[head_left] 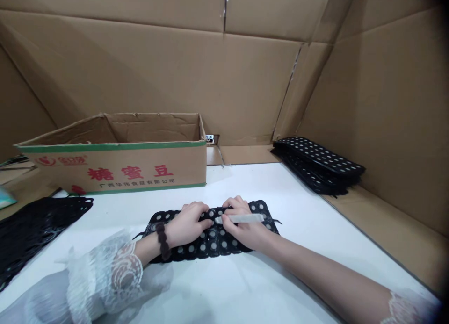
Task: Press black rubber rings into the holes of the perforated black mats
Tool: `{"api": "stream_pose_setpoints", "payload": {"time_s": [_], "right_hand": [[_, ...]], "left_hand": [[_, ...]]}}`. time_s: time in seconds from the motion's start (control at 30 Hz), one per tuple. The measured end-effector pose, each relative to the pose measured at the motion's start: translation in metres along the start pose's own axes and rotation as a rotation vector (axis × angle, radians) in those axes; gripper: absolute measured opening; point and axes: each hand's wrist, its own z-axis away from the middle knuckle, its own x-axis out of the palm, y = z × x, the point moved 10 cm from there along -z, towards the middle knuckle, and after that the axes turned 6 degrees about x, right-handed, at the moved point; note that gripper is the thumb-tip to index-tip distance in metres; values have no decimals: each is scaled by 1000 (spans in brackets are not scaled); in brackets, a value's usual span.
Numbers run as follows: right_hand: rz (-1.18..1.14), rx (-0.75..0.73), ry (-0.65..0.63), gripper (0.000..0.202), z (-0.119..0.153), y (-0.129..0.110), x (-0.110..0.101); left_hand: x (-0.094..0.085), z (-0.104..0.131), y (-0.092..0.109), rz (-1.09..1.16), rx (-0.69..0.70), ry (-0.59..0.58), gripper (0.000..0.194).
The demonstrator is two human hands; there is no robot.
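A black panel (206, 247) with rows of pale round dots lies flat on the white table in front of me. My left hand (187, 223), with a dark band at its wrist, lies on the panel's left part, its fingers bent over the far side and its thumb pointing right, gripping it. My right hand (242, 223) rests on the right part and has a whitish pen-like tool (247, 218) in its closed fingers. The tool's left end is by the dots near my left thumb; I cannot make out its tip. Thin black cords stick out at the panel's sides.
An open cardboard box (140, 169) with a green rim stands at the back left. A pile of black pieces (38, 230) lies at the left edge. At the back right sits a stack of dotted black panels (319, 162). Cardboard walls (157, 67) enclose the white table (298, 235).
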Motion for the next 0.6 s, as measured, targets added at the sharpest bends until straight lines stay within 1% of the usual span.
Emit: {"api": "stream_pose_setpoints", "payload": {"time_s": [0.13,0.23,0.3,0.37,0.5,0.6], "right_hand": [[74,-17,15,29,1,-3,4],[206,-32,46,24,1,-8,8],[289,-50,68,21,-1,-11,11],[327,-58,82,21,-4,-13,13],[271,-17,77,23,-9,-7,10],[135,6,58,27,-7,-3,0]], "left_hand": [[4,2,1,-14,-56,24,13],[5,4,0,-57,-100,54,13],[5,6,1,-76,-94,71,15],[6,9,2,-56,-84,61,16],[7,11,2,3,-49,2,18],[3,8,7,-60,39,8,17]]}}
